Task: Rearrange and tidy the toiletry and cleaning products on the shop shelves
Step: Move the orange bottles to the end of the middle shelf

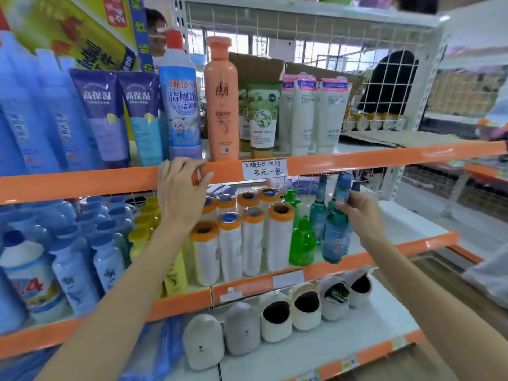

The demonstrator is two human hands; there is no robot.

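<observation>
My left hand (180,193) grips the orange front edge of the upper shelf (82,182), just below a blue-and-white cleaner bottle (181,105) and a tall peach bottle (221,100). My right hand (360,213) is closed around the neck of a teal bottle with a blue cap (336,232), held tilted above the middle shelf's front edge. Behind it stand two similar teal bottles (319,215) and two green pump bottles (302,243). Purple tubes (104,114), green tubes (261,116) and white tubes with pink tops (316,111) line the upper shelf.
White rolls with orange caps (253,237) fill the middle shelf's centre, blue and yellow bottles (77,243) its left. Grey and white pouches (275,317) sit on the lower shelf. The middle shelf's right end (412,224) is bare. A person (155,31) stands behind the rack.
</observation>
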